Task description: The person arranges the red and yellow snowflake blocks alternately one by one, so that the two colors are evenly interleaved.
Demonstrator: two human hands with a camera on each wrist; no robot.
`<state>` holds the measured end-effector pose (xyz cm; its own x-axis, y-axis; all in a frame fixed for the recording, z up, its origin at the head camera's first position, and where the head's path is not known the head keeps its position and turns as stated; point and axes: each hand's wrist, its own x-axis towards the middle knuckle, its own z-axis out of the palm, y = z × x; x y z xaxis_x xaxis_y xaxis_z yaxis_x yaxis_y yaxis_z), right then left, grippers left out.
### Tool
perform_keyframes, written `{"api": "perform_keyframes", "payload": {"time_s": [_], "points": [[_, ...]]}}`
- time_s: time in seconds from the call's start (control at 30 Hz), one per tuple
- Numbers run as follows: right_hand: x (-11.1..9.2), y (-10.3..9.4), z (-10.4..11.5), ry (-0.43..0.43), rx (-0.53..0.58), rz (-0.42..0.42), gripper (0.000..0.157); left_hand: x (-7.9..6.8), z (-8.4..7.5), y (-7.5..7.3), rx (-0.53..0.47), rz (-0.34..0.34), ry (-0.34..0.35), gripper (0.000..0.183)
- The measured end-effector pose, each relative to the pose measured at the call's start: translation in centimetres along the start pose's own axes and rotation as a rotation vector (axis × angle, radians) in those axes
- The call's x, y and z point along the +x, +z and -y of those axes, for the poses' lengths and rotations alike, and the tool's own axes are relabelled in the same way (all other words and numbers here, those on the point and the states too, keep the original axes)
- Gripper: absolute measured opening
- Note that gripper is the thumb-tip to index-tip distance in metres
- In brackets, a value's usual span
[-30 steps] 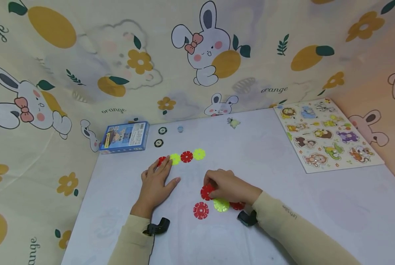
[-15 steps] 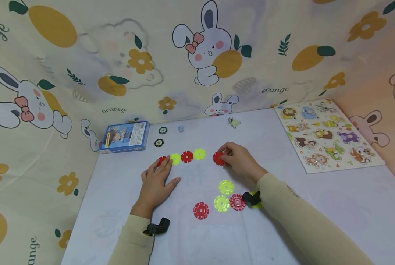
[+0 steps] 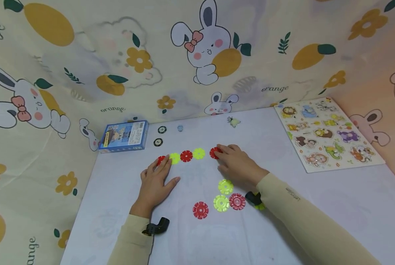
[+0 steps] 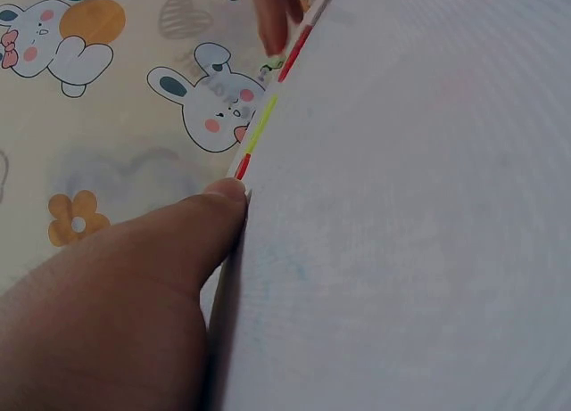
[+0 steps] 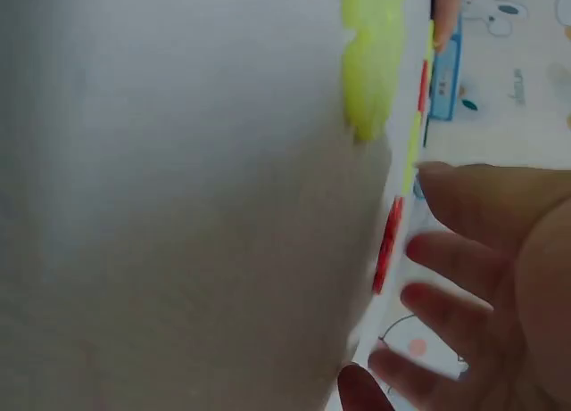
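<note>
Evidently, your left hand and right hand each partly cover a red, round, notched plastic disc, fingers apart; cream printed cloth reads "orange".

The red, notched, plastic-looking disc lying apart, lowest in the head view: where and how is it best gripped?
Probably by opposite edges of its notched rim, pinched from above with thumb and fingertip: the red disc lies flat on the white table, leaving only a low edge. Coming from the person's left looks easier, since a yellow-green, notched, plastic-looking disc lies to its right.
</note>
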<state>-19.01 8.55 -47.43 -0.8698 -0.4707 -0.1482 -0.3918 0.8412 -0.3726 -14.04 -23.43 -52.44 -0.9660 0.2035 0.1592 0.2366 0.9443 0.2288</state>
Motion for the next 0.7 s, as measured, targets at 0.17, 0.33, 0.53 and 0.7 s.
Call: {"api": "perform_keyframes", "payload": {"time_s": [0.17, 0.33, 0.53, 0.7], "points": [[0.0, -0.1, 0.3, -0.014, -0.084, 0.048, 0.067, 0.1, 0.0, -0.1, -0.007, 0.004, 0.001, 0.081], [0.6, 0.1, 0.4, -0.052, -0.111, 0.036, 0.071, 0.1, 0.0, -0.1, -0.002, -0.001, -0.001, 0.081], [1.2, 0.5, 0.7, -0.06, -0.136, 0.038, 0.075, 0.1, 0.1, -0.1, -0.005, -0.003, 0.002, 0.081], [1.3, 0.5, 1.1, -0.038, -0.115, 0.053, 0.078, 0.0, 0.2, 0.0, 0.004, -0.009, 0.002, 0.082]]}}
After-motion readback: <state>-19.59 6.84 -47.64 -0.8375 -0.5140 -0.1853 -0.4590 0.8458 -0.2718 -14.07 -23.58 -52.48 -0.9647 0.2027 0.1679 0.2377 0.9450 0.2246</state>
